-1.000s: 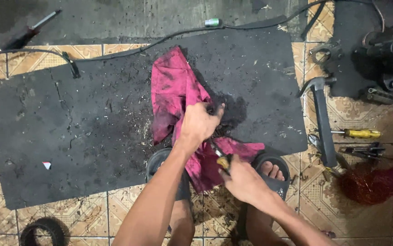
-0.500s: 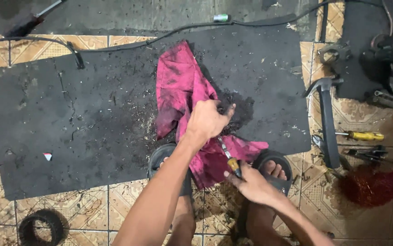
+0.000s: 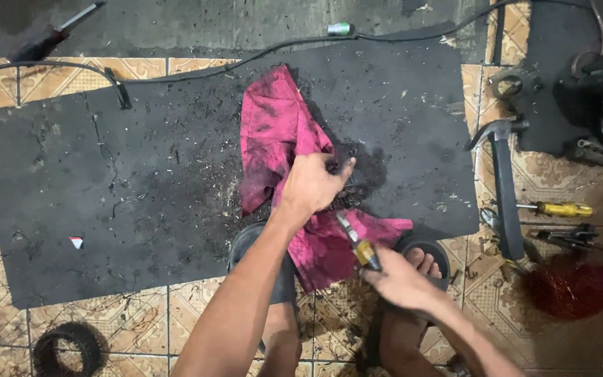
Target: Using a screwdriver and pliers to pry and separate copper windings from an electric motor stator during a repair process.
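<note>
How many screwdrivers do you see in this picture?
3. One is in the right hand, its yellow-handled screwdriver pointing at the pink cloth. One yellow-handled one lies right of the hammer. One dark one lies top left. Others may be hidden.

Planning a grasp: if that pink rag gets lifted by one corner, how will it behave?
The rag is probably floppy: it lies creased and folded on the mat and bunches under the left hand. Likely light for its size. Dark stains and debris around it suggest grit may cling or shed when lifted.
</note>
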